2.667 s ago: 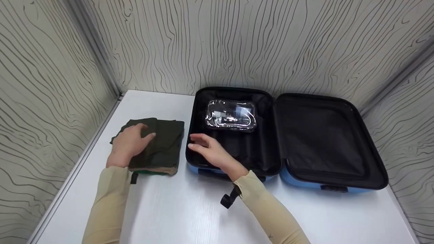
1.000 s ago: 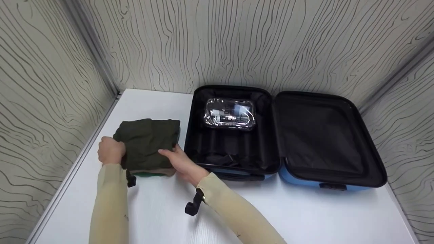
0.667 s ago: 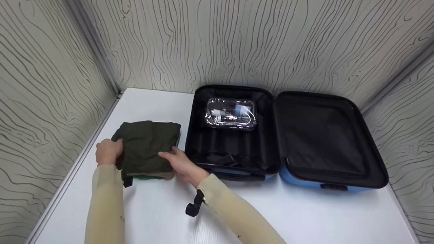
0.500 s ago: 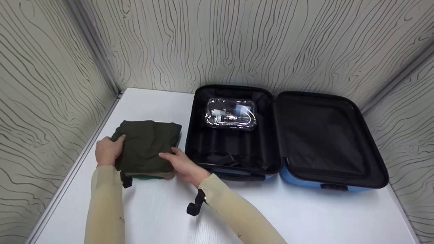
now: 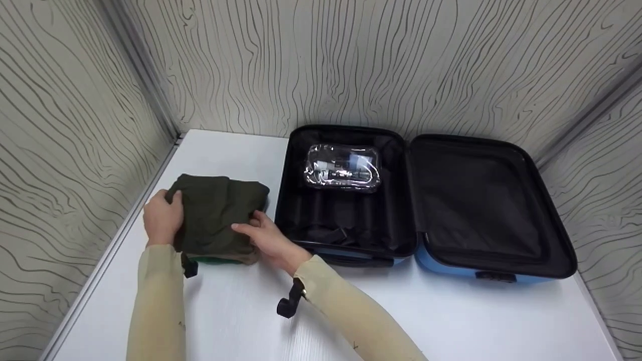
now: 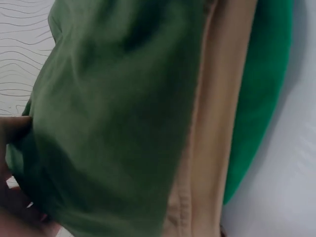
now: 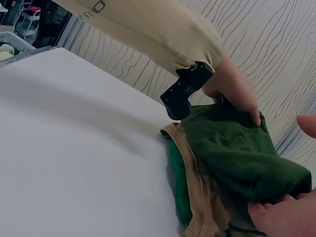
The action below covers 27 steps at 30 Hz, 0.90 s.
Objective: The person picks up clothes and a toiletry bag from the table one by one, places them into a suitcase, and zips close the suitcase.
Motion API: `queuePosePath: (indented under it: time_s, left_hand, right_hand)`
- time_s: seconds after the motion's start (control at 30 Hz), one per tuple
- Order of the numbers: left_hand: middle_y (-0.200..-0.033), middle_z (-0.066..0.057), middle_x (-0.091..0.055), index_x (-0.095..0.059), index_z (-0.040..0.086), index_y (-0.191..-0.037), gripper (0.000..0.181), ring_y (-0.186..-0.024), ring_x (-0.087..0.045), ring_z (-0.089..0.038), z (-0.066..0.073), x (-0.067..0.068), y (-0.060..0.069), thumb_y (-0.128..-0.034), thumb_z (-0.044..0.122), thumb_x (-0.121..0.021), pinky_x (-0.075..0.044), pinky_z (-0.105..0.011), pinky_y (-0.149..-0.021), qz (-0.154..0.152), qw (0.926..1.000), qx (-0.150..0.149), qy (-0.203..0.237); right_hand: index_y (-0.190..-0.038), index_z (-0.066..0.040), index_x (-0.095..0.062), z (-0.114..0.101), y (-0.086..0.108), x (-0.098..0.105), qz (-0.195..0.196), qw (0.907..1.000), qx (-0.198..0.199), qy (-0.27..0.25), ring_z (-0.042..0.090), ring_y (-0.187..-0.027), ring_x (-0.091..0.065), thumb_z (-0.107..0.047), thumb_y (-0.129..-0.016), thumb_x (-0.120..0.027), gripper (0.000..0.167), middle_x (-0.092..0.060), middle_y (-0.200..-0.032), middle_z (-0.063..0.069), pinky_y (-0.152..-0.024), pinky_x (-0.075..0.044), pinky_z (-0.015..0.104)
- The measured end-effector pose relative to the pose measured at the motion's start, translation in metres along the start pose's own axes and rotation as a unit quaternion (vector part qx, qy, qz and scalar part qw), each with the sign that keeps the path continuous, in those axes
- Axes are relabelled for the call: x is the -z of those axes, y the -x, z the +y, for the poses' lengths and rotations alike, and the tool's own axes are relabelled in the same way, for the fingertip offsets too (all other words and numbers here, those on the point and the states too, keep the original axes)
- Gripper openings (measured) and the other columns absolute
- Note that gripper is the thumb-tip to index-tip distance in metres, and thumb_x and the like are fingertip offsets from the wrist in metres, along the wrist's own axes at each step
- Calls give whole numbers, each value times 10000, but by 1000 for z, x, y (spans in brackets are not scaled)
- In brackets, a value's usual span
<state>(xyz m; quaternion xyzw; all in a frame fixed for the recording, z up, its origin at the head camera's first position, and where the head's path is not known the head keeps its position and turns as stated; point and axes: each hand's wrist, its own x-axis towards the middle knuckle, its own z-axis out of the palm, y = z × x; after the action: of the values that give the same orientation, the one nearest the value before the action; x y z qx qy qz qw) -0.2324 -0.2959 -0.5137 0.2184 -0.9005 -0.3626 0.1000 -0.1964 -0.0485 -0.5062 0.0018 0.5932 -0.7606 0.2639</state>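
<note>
A dark green folded garment (image 5: 213, 213) lies on top of a stack at the left of the table, over a tan garment (image 7: 187, 163) and a bright green one (image 7: 178, 182). My left hand (image 5: 164, 218) grips its left edge, thumb on top and fingers underneath. At the right edge, my right hand (image 5: 271, 243) has its fingers curled under the dark green cloth, as the right wrist view shows. Its thumb stands over the cloth, seemingly apart from it. That edge bulges upward slightly. In the left wrist view the dark green garment (image 6: 113, 118) fills most of the picture.
An open blue suitcase (image 5: 346, 215) with black lining stands right of the stack. A clear pouch of toiletries (image 5: 342, 168) lies in its back part. Its lid (image 5: 476, 205) is folded out to the right. Patterned walls (image 5: 351, 60) enclose the white table (image 5: 241, 311).
Both hands have come to the stack's sides, the right one from the suitcase's edge. Over the last half second my left hand has moved up slightly and the dark green garment's right edge has risen.
</note>
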Motion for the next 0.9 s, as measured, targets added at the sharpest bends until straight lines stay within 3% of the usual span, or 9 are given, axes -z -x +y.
queuePosePath:
  time_s: [0.1,0.2,0.37,0.6,0.9]
  left_hand:
    - [-1276,-350,-573,-509,-121,-1367,584,-1136,-579,-492,3,0,2,-1091,375,-374,-462,-592,-955,-346,9992,168,-67]
    - [-1189,-327,-611,-552,-129,-1303,696,-1018,-616,-447,5,0,4,-1049,508,-433,-509,-543,-856,-595,9972,407,-189]
    - [-869,-176,-626,-652,-71,-1041,665,-749,-573,-291,4,0,5,-998,579,-519,-455,-388,-617,-794,9956,389,-310]
    - [-761,-131,-601,-635,-19,-898,602,-686,-542,-268,10,-1,2,-1030,545,-470,-416,-374,-581,-509,9986,107,-120]
    - [-690,-93,-532,-538,51,-759,566,-644,-503,-251,35,6,3,-1046,531,-448,-392,-365,-583,20,9992,-341,229]
  right_hand:
    - [-1513,91,-331,3,-2,1,-159,9998,50,-86,258,-1246,-551,-121,-952,-687,697,-560,-1367,152,-1072,-414,380]
    - [-1439,107,-439,8,-4,3,-299,9995,67,-7,219,-1173,-592,-102,-968,-662,561,-610,-1301,125,-1029,-451,346]
    - [-1510,89,-356,13,-4,4,-135,9995,-21,283,223,-1294,-501,-123,-976,-661,651,-506,-1448,155,-1104,-379,360]
    - [-1542,99,-279,9,-5,-3,574,9958,-42,708,300,-1377,-432,-136,-964,-676,740,-409,-1525,242,-1130,-348,401]
    - [-1571,107,-169,-3,-4,-8,759,9957,153,508,331,-1486,-262,-28,-928,-643,810,-251,-1610,275,-1179,-258,392]
